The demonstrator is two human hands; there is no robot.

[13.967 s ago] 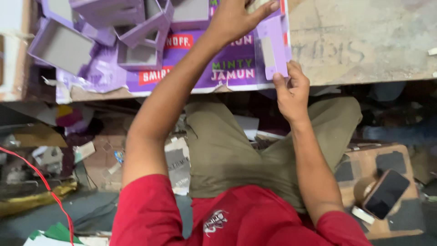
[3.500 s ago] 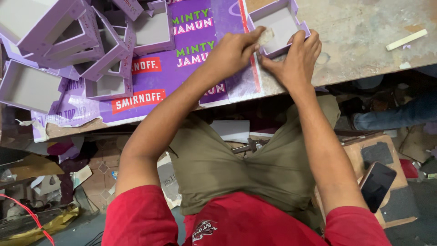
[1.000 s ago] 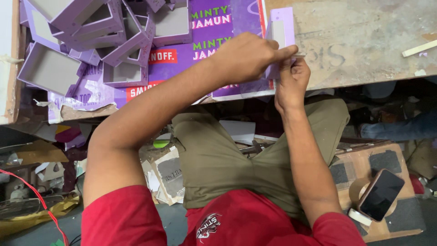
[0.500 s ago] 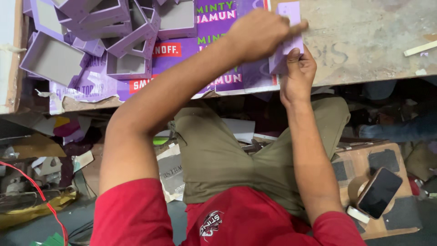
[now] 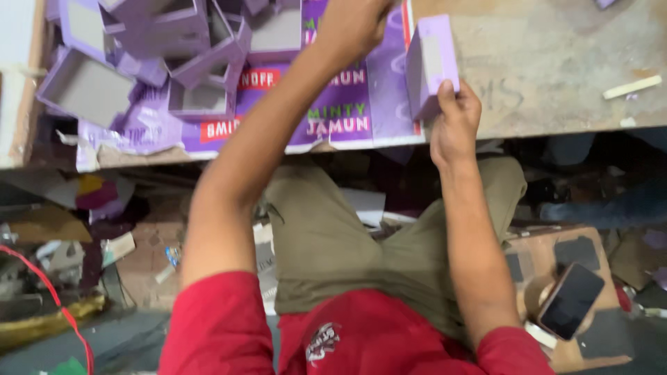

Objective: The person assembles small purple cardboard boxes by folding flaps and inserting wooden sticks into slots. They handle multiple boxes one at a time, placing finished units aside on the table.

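Lilac card box (image 5: 431, 62) now stands on edge at the bench (image 5: 556, 69) front, right hand (image 5: 455, 125) fingers clamped on its lower end. The left hand (image 5: 351, 24) has lifted beyond; its fingers cannot be told. Finished trays (image 5: 167, 62) pile farther left.

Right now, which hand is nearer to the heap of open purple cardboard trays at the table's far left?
Left. The left hand is raised beside the heap of open purple cardboard trays; the right hand is farther right, gripping a small lilac box.
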